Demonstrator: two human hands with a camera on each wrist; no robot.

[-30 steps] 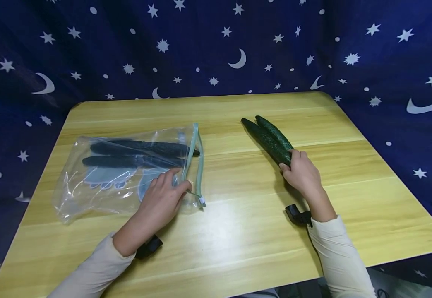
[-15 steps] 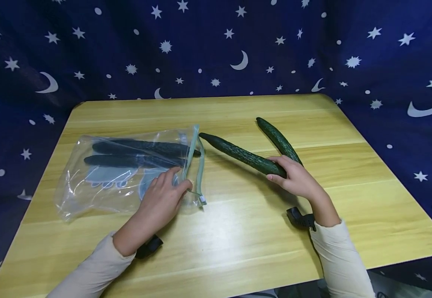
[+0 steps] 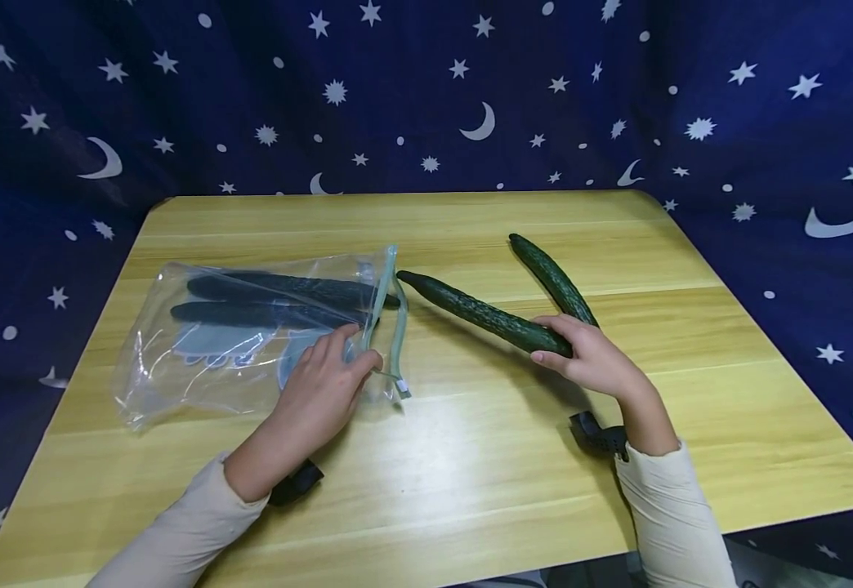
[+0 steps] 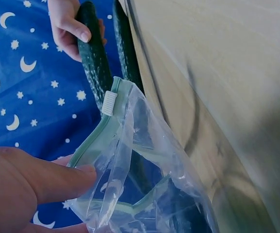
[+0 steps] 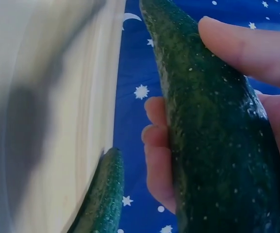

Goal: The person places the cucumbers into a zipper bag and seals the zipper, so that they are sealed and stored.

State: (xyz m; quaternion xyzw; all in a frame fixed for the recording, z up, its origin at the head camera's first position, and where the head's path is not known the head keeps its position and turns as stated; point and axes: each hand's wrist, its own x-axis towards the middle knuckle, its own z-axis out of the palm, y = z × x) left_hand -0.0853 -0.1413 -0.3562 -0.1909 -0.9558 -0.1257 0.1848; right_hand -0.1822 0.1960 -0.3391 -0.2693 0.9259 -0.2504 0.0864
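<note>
My right hand [image 3: 597, 359] grips a dark green cucumber [image 3: 480, 312] near one end, thumb on one side and fingers curled round the other in the right wrist view [image 5: 217, 121]. The cucumber's far tip is close to the opening of a clear zip bag [image 3: 198, 394]. My left hand [image 3: 323, 384] pinches the bag's mouth edge between thumb and fingers, and the left wrist view shows the mouth gaping, with a white slider [image 4: 109, 103] at its corner. Two cucumbers [image 3: 279, 287] lie inside the bag, one tip at the mouth.
Another cucumber [image 3: 553, 273] lies on the wooden table [image 3: 441, 506] beyond my right hand. Black wrist cameras [image 3: 596, 433] sit under both wrists. A dark blue curtain [image 3: 426, 98] with stars and moons hangs behind the table.
My right hand has separated one cucumber from the pair and swung its tip leftward to the bag's mouth. The other cucumber stays on the table. My left hand keeps its hold on the bag.
</note>
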